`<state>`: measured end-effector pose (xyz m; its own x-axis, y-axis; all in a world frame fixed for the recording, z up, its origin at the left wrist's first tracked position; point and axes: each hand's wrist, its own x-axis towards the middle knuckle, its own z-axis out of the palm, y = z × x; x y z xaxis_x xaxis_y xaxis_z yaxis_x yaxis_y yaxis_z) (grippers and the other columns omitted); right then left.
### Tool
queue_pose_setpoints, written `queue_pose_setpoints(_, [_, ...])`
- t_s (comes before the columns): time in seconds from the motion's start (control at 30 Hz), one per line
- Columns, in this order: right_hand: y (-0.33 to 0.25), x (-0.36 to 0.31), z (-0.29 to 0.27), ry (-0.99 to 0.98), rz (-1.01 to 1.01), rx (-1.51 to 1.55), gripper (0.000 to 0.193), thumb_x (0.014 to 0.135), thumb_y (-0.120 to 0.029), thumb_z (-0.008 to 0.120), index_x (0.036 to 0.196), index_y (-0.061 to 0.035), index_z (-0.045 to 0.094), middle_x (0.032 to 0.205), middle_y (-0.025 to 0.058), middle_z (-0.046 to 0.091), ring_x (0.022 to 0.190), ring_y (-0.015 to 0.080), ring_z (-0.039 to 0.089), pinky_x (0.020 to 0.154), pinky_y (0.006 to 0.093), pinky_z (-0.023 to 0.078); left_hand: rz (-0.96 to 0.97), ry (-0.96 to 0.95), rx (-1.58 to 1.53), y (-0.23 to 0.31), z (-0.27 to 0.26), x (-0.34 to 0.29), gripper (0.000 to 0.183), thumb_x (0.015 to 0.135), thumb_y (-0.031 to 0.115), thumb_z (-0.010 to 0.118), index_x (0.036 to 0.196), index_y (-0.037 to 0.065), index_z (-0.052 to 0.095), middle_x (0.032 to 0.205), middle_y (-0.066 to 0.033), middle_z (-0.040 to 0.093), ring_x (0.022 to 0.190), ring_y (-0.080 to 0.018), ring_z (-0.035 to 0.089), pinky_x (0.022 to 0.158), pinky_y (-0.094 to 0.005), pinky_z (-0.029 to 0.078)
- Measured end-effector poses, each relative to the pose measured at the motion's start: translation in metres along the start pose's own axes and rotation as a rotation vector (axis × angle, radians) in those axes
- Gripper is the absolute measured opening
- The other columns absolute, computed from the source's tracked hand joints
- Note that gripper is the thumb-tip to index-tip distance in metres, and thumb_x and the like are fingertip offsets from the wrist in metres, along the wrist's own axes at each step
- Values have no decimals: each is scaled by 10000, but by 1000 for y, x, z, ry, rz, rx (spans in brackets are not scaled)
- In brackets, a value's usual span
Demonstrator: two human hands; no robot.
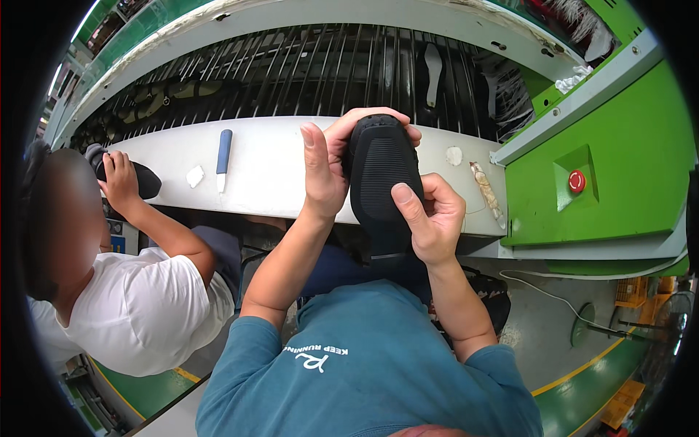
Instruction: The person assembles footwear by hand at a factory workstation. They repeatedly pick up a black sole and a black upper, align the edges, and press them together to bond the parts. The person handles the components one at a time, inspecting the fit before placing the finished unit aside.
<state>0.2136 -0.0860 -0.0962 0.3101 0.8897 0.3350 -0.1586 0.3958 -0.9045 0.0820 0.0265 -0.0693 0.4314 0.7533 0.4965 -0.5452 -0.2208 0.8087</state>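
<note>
A black shoe (384,175) is held up before me, its ribbed sole turned toward the camera. My left hand (331,164) curls its fingers round the far end, while the thumb stands off to the side. At the near right edge, my right hand (439,218) grips the shoe, its thumb lying on the sole. Beneath, the shoe's nearer part blends into dark shadow. To the left on the white worktable (269,164) lies a blue-handled tool with a white tip (224,156). A tape-wrapped stick-like tool (486,191) is to the right.
Beyond the table runs a rod conveyor (306,73) carrying a light-coloured insole or sole (434,73). A green machine housing (619,146) with a red button (577,181) stands right. At left, a co-worker's hand (120,178) holds another black shoe (148,182). White scraps (195,176) lie about.
</note>
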Motion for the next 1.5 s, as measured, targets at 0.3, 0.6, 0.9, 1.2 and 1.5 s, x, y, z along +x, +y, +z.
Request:
queue_pose_setpoints(0.3, [0, 0, -1, -8, -1, 5, 211, 1036, -172, 836, 987, 5, 734, 819, 42, 766, 721, 44, 679, 645, 212, 532, -4, -2, -7, -3, -3, -1, 1160, 1052, 880, 79, 1303, -74, 691, 1109, -269, 769, 1049, -352, 758, 950, -452, 611])
queue_pose_setpoints(0.6, [-1, 0, -1, -6, 1, -2, 216, 1033, -176, 840, 975, 1, 733, 805, 28, 754, 715, 39, 659, 646, 212, 520, -24, 17, 53, 2, 0, -3, 940, 1106, 706, 221, 1294, -84, 694, 1112, -258, 774, 1051, -336, 762, 947, -441, 616])
queue_pose_setpoints(0.9, [-2, -2, -2, -3, 16, 0, 210, 1027, -174, 847, 969, -5, 737, 808, 18, 750, 726, 38, 652, 660, 218, 519, 26, -36, 90, 10, -2, -3, 461, 1030, 322, 696, 1295, -54, 723, 1145, -198, 796, 1082, -268, 771, 977, -418, 623])
queue_pose_setpoints(1.2, [-1, -3, -4, -13, 16, 1, 197, 1024, -163, 847, 968, -9, 738, 819, 19, 758, 738, 42, 657, 678, 224, 524, 24, -29, 89, 11, -1, -4, 445, 1039, 300, 675, 1299, -58, 724, 1157, -203, 798, 1088, -266, 767, 978, -412, 620])
queue_pose_setpoints(1.5, [-3, -4, -4, -18, 25, 3, 191, 1019, -154, 848, 958, -12, 736, 823, 6, 744, 736, 36, 634, 674, 221, 509, 15, -16, 78, 17, 4, -7, 429, 1045, 258, 641, 1316, -65, 718, 1198, -213, 800, 1124, -278, 765, 1008, -422, 612])
